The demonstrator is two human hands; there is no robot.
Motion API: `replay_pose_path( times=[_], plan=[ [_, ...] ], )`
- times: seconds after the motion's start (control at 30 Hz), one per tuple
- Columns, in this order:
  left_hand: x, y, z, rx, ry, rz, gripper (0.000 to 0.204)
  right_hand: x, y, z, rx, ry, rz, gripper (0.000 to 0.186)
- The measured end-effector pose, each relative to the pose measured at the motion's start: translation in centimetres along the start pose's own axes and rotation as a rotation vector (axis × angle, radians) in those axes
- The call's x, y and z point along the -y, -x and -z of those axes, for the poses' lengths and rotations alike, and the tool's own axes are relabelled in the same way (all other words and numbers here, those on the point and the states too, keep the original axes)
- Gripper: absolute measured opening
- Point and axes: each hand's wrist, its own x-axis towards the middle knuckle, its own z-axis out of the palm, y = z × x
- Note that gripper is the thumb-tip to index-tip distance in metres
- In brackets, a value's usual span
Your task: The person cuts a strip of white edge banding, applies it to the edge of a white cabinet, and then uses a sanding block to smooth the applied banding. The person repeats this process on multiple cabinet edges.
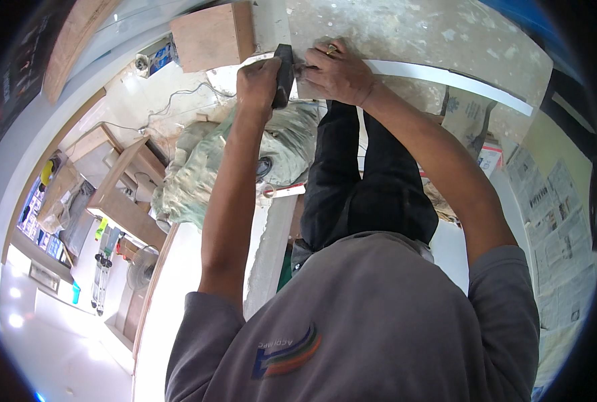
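Observation:
My left hand [257, 83] is closed round a dark, block-shaped tool [284, 76], whose long face stands upright in the picture; its exact kind does not show. Just to its right, my right hand [341, 75] rests at the edge of a worn, paint-spotted board [406, 30]. Its fingers, one with a ring, are curled together beside the tool. Whatever they pinch near the fingertips is too small to make out. From under this hand a thin white strip [459, 83] runs rightward along the board.
A wooden box [213, 37] stands beyond my left hand. Crumpled greenish sheeting [205, 167] lies below it, with a cable [171, 100] on the floor. Newspaper sheets [556, 228] cover the right side. Wooden frames [127, 191] and a fan [142, 268] are at the left.

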Motion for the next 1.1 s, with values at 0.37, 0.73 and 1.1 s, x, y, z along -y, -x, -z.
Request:
replay_pose_path(
  times=[0.37, 0.73, 1.1],
  plan=[
    [-0.1, -0.9, 0.0, 0.066, -0.129, -0.013, 0.026, 0.0, 0.0, -0.1, 0.007, -0.004, -0.007, 0.016],
    [1.1, -0.5, -0.1, -0.034, -0.232, -0.187, 0.03, 0.1, 0.1, -0.1, 0.007, -0.006, -0.013, 0.019],
    [-0.7, 0.6, -0.5, -0.139, -0.232, 0.109, 0.03, 0.2, 0.0, -0.1, -0.008, -0.041, -0.029, 0.017]
  ],
)
